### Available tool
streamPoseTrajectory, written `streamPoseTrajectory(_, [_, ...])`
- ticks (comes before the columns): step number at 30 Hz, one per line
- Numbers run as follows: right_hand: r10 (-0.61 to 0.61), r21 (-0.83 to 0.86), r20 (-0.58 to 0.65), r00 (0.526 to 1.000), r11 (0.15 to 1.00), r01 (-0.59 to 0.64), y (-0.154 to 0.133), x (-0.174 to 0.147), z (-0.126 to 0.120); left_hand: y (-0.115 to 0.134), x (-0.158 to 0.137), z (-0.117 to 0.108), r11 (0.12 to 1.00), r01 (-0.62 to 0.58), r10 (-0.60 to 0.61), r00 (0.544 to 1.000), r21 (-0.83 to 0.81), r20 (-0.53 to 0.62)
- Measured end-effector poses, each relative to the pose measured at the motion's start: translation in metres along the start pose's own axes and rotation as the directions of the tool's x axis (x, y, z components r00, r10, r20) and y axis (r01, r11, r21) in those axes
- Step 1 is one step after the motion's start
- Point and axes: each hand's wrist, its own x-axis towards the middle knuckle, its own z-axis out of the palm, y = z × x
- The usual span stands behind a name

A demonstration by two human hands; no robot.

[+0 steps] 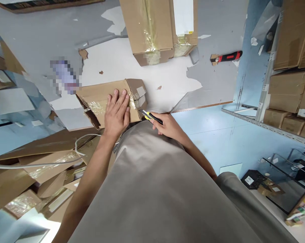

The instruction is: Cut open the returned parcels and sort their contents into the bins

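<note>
One oblong brown cardboard box [95,96] is steadied by the flat left hand [117,113] beside the right hand's [167,125] clasped black-yellow knife [153,117].

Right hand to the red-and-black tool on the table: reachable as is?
Probably within a stretch, but not free to grasp: the right hand holds a yellow-and-black cutter. Nothing visible blocks the line to the red-and-black tool, lying farther out on the table.

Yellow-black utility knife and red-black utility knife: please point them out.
Yellow-black utility knife [155,117]: head view, on its black handle.
Red-black utility knife [227,57]: head view, on its handle.
</note>
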Motion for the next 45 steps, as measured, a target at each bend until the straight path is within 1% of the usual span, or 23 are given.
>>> streamPoseTrajectory(4, [0.004, 0.117, -0.007, 1.0, 0.993, -0.003, 0.002, 0.005, -0.006, -0.002, 0.0, 0.0, 0.999, -0.04, 0.041, 0.999, 0.015, -0.023])
streamPoseTrajectory(7, [-0.027, 0.172, 0.022, 0.999, 0.985, 0.022, 0.006, 0.016, -0.004, -0.002, 0.0, 0.0, 1.0, -0.013, 0.013, 1.0, -0.006, -0.005])
streamPoseTrajectory(13, [-0.089, 0.241, 0.07, 0.994, 0.968, 0.069, 0.016, 0.035, 0.0, -0.004, 0.0, 0.001, 1.0, -0.011, 0.01, 1.0, -0.017, -0.009])
streamPoseTrajectory(15, [-0.087, 0.218, 0.081, 0.993, 0.974, 0.068, 0.015, 0.043, 0.005, -0.005, 0.002, 0.0, 1.0, 0.008, -0.008, 1.0, -0.027, -0.005])
streamPoseTrajectory(16, [-0.084, 0.179, 0.071, 0.994, 0.981, 0.07, 0.013, 0.048, 0.008, -0.006, 0.003, 0.0, 0.999, 0.014, -0.014, 1.0, -0.029, -0.003])
streamPoseTrajectory(18, [-0.102, 0.047, 0.023, 0.994, 0.994, 0.101, 0.007, 0.055, 0.017, -0.008, 0.007, -0.002, 1.0, 0.013, -0.013, 1.0, -0.023, -0.001])
streamPoseTrajectory(20, [-0.148, -0.091, -0.037, 0.988, 0.985, 0.145, 0.001, 0.056, 0.025, -0.01, 0.01, -0.004, 1.0, 0.0, 0.0, 1.0, -0.014, 0.003])
streamPoseTrajectory(22, [-0.166, -0.131, -0.064, 0.984, 0.979, 0.156, 0.002, 0.049, 0.026, -0.01, 0.011, -0.006, 1.0, -0.005, 0.005, 1.0, -0.011, 0.009])
streamPoseTrajectory(25, [-0.108, -0.031, -0.066, 0.992, 0.994, 0.106, 0.021, 0.035, 0.009, -0.008, 0.011, -0.005, 1.0, -0.01, 0.01, 1.0, -0.003, 0.003])
streamPoseTrajectory(26, [-0.087, -0.018, -0.087, 0.992, 0.996, 0.086, 0.033, 0.034, -0.001, -0.007, 0.011, -0.004, 1.0, -0.018, 0.018, 1.0, 0.006, -0.005])
streamPoseTrajectory(27, [-0.072, -0.046, -0.143, 0.987, 0.997, 0.066, 0.046, 0.035, -0.012, -0.006, 0.01, -0.003, 0.999, -0.028, 0.028, 1.0, 0.017, -0.013])
streamPoseTrajectory(28, [-0.063, -0.118, -0.233, 0.97, 0.992, 0.036, 0.061, 0.039, -0.024, -0.005, 0.01, -0.003, 0.999, -0.036, 0.036, 0.999, 0.028, -0.018])
streamPoseTrajectory(29, [-0.071, -0.228, -0.333, 0.94, 0.974, -0.007, 0.077, 0.047, -0.036, -0.003, 0.011, -0.002, 0.999, -0.04, 0.041, 0.999, 0.036, -0.02])
streamPoseTrajectory(31, [-0.105, -0.421, -0.514, 0.852, 0.896, -0.143, 0.108, 0.068, -0.057, -0.001, 0.011, -0.003, 0.998, -0.036, 0.036, 0.999, 0.045, -0.016])
streamPoseTrajectory(32, [-0.1, -0.467, -0.58, 0.808, 0.854, -0.229, 0.121, 0.08, -0.065, 0.002, 0.012, -0.003, 0.998, -0.032, 0.032, 0.999, 0.047, -0.013])
streamPoseTrajectory(33, [-0.08, -0.489, -0.621, 0.78, 0.818, -0.304, 0.133, 0.091, -0.072, 0.005, 0.012, -0.003, 0.998, -0.028, 0.029, 1.0, 0.05, -0.01])
streamPoseTrajectory(34, [-0.061, -0.499, -0.641, 0.765, 0.791, -0.354, 0.142, 0.101, -0.077, 0.009, 0.012, -0.002, 0.998, -0.026, 0.027, 1.0, 0.054, -0.011])
streamPoseTrajectory(35, [-0.042, -0.5, -0.65, 0.758, 0.775, -0.386, 0.149, 0.109, -0.081, 0.014, 0.011, -0.001, 0.998, -0.025, 0.026, 1.0, 0.061, -0.016])
streamPoseTrajectory(37, [-0.028, -0.503, -0.651, 0.759, 0.765, -0.403, 0.155, 0.119, -0.083, 0.029, 0.01, 0.004, 0.997, -0.002, 0.005, 0.999, 0.077, -0.042])
streamPoseTrajectory(39, [-0.067, -0.511, -0.654, 0.754, 0.774, -0.375, 0.153, 0.122, -0.08, 0.047, 0.01, 0.013, 0.994, 0.065, -0.056, 0.994, 0.087, -0.099])
streamPoseTrajectory(41, [-0.135, -0.511, -0.643, 0.754, 0.809, -0.291, 0.147, 0.125, -0.071, 0.065, 0.015, 0.022, 0.983, 0.167, -0.153, 0.975, 0.079, -0.163])
streamPoseTrajectory(43, [-0.148, -0.434, -0.604, 0.783, 0.885, -0.168, 0.137, 0.133, -0.057, 0.078, 0.025, 0.029, 0.963, 0.266, -0.251, 0.946, 0.046, -0.204])
streamPoseTrajectory(45, [-0.067, -0.231, -0.54, 0.839, 0.97, -0.072, 0.126, 0.146, -0.04, 0.084, 0.04, 0.03, 0.942, 0.336, -0.33, 0.916, -0.013, -0.226])
